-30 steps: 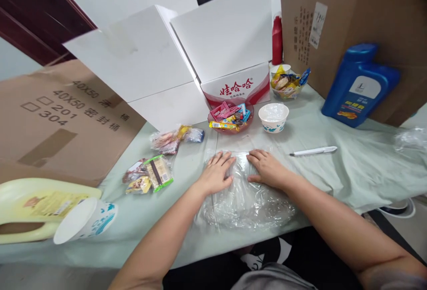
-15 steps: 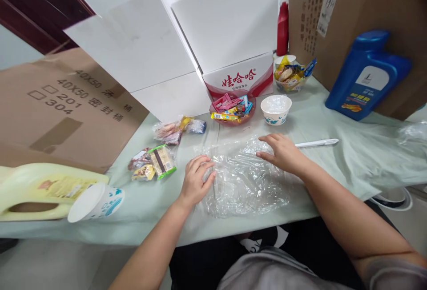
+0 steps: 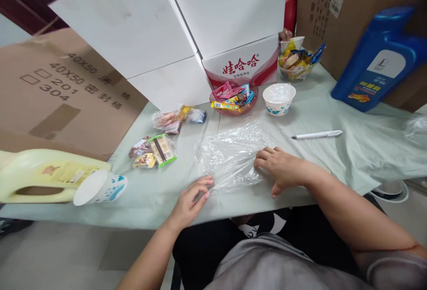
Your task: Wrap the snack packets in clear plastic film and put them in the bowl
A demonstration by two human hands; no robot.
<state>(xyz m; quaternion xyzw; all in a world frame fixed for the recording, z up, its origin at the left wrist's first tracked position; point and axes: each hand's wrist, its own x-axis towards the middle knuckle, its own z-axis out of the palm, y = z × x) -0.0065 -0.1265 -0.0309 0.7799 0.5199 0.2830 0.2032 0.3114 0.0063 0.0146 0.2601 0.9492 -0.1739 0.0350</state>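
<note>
A clear, crinkled plastic bag (image 3: 230,156) lies flat on the cloth in front of me. My left hand (image 3: 191,201) is at its lower left corner, fingers stretched and slightly bent, with the thumb apart. Over the right edge of the bag rests my right hand (image 3: 280,167), its fingertips on the plastic and its thumb spread away. Neither hand is closed around anything. Beyond the right hand lies a white pen (image 3: 316,134). Behind the bag stand a pink bowl of wrapped snacks (image 3: 224,113) and a paper bowl (image 3: 278,108) with clear plastic inside.
Wrapped snacks (image 3: 162,150) lie on the left, near a tipped paper cup (image 3: 100,187) and a yellow jug (image 3: 50,170). A blue jug (image 3: 376,63) stands right. White cartons (image 3: 240,63) and a snack basket (image 3: 296,73) are behind. Another person's hand (image 3: 285,35) shows by a red bottle (image 3: 291,3).
The bag covers less of the cloth, its near edge now farther from me. My right hand has come down toward me, my left slightly down and left. Another person's hand appears behind the basket.
</note>
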